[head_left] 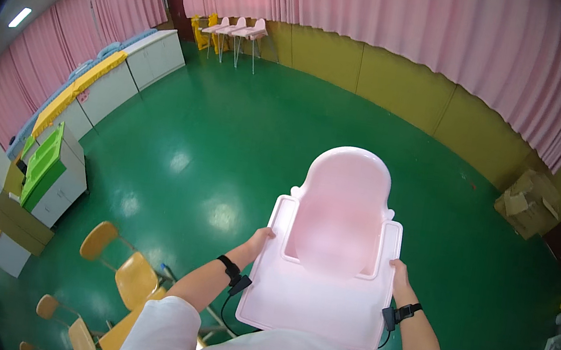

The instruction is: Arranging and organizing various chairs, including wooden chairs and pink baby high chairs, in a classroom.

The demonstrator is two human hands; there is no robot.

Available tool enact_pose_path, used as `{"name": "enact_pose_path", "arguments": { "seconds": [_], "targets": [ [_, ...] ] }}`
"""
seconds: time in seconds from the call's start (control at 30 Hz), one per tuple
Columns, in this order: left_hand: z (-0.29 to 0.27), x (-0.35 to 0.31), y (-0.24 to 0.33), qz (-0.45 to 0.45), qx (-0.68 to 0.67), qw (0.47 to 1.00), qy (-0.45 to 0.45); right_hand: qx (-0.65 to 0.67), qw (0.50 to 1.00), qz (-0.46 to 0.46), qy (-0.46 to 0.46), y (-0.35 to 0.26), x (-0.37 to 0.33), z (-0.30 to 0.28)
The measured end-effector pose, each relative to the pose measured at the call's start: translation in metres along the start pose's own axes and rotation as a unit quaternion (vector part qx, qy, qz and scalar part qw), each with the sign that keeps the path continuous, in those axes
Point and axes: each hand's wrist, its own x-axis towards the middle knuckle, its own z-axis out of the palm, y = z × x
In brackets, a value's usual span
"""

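A pink high chair (pixel 340 204) is directly in front of my body, its rounded backrest pointing away from me. Its wide tray (pixel 317 300) lies nearest my chest. My left hand (pixel 261 238) grips the tray's left edge, thumb on top and the other fingers hidden beneath. On the opposite edge my right hand (pixel 402 279) holds the tray the same way, its fingers mostly out of sight under the rim. The chair's legs are hidden below the tray and seat.
Wooden chairs (pixel 136 282) and a wooden table (pixel 125 332) stand close at my left. Several pink high chairs (pixel 243 30) line the far wall. White cabinets (pixel 110 99) and a green-topped unit (pixel 48 166) run along the left. A cardboard box (pixel 528 204) sits at the right wall.
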Motion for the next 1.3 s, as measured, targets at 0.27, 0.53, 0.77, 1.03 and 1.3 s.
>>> {"name": "enact_pose_path", "arguments": {
  "seconds": [0.27, 0.53, 0.77, 1.03, 1.3],
  "targets": [
    [-0.048, 0.176, 0.15, 0.098, -0.055, 0.989, 0.091, -0.096, 0.992, -0.076, -0.019, -0.134, 0.275, 0.105],
    [-0.119, 0.262, 0.289, 0.106, -0.162, 0.974, 0.115, -0.185, 0.973, -0.017, -0.138, -0.253, 0.48, 0.256],
    [-0.202, 0.396, 0.436, 0.114, -0.134, 0.973, 0.149, -0.167, 0.977, -0.014, -0.128, -0.313, 0.65, 0.376],
    [-0.3, 0.568, 0.611, 0.075, -0.108, 0.981, 0.14, -0.116, 0.982, 0.007, -0.147, -0.379, 0.851, 0.484],
    [-0.417, 0.75, 0.789, 0.106, -0.123, 0.971, 0.174, -0.19, 0.965, 0.025, -0.179, -0.478, 1.097, 0.656]
  ]
}}
